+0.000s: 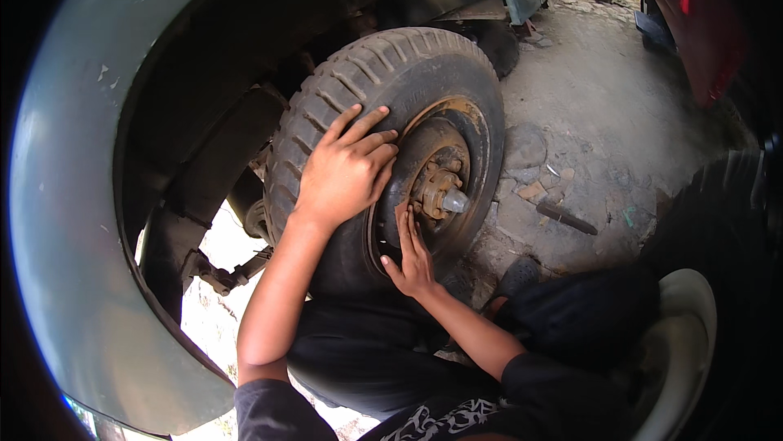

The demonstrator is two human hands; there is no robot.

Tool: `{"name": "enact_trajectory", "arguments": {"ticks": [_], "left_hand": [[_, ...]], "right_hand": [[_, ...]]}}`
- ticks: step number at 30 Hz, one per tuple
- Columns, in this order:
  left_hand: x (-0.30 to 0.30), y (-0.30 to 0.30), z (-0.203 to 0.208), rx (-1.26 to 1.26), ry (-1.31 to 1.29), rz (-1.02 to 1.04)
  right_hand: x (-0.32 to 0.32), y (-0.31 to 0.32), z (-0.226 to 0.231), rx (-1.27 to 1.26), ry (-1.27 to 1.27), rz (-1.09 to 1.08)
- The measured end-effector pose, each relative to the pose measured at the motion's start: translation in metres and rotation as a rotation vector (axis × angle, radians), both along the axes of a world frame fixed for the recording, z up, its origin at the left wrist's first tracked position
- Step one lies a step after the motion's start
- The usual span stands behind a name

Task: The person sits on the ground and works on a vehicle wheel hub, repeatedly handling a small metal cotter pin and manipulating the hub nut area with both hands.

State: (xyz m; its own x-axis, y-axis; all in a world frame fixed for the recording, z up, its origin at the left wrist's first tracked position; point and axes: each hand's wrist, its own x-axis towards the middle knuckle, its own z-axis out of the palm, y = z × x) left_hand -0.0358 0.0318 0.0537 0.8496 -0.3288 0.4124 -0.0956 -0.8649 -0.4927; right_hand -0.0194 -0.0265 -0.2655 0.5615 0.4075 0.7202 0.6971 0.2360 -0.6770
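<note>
A vehicle wheel with a thick-treaded black tyre point(424, 74) stands before me, turned outward in its wheel arch. My left hand point(347, 176) lies on the tyre's sidewall near the tread, fingers spread, holding nothing. Inside the rusty-edged rim point(458, 105), my right hand point(414, 266) presses a small reddish-brown piece of sandpaper point(400, 212) to the dark wheel disc with straight fingers. Part of the sheet is hidden under those fingers. Close to the fingertips is the rusty hub point(432, 184), with its bolts and a grey centre cap point(455, 201).
The grey-green fender point(73, 196) curves round the left side. On the rough ground at right lie a dark flat bar point(566, 218) and broken stone pieces point(532, 191). Another wheel with a pale rim point(693, 302) is at lower right; a dark red vehicle part point(693, 25) is above.
</note>
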Motion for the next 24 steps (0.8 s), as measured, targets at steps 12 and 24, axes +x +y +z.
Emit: {"name": "enact_trajectory", "arguments": {"ticks": [12, 24], "left_hand": [[0.003, -0.003, -0.015, -0.054, -0.099, 0.012], [-0.001, -0.012, -0.029, -0.089, -0.107, 0.026]], "right_hand": [[-0.002, -0.023, 0.023, -0.227, 0.036, 0.045], [-0.005, -0.029, 0.004, -0.219, 0.059, 0.137]]}}
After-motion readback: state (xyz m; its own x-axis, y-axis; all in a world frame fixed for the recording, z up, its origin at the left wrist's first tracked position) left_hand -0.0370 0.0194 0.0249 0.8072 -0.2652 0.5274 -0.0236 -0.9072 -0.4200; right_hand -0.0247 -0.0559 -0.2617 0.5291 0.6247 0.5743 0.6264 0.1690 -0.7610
